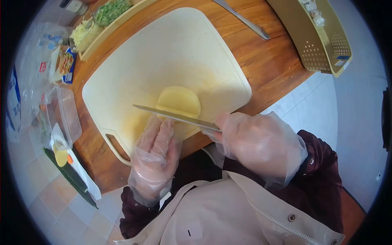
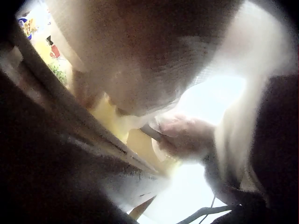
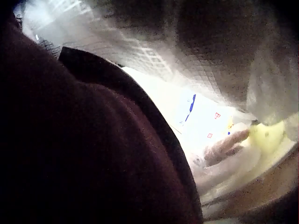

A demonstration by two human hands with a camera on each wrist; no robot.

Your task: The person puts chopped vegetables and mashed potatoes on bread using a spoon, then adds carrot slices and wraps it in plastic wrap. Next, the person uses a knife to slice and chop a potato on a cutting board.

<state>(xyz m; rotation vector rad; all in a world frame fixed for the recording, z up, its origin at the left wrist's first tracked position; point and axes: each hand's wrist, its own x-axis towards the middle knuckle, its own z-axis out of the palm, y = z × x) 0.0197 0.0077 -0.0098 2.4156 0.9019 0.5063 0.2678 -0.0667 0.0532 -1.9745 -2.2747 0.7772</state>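
Observation:
A peeled, pale yellow potato (image 1: 179, 99) with a flat cut face lies on the white cutting board (image 1: 163, 49). My right hand (image 1: 261, 143), in a clear plastic glove, grips a kitchen knife (image 1: 183, 118) by its handle. The blade points left and crosses over the near part of the potato. Also gloved, my left hand (image 1: 155, 163) has its extended fingertips against the potato's near side, close by the blade. In the right wrist view, the left fingers (image 3: 229, 145) reach nearly straight to the potato (image 3: 268, 137).
A tray (image 1: 116, 22) with chopped greens and shredded pale food stands at the back left. Beside the board's left edge are a clear plastic box (image 1: 67, 114) and a cucumber (image 1: 67, 173). A perforated tan basket (image 1: 316, 51) and a metal utensil (image 1: 249, 24) lie at the right.

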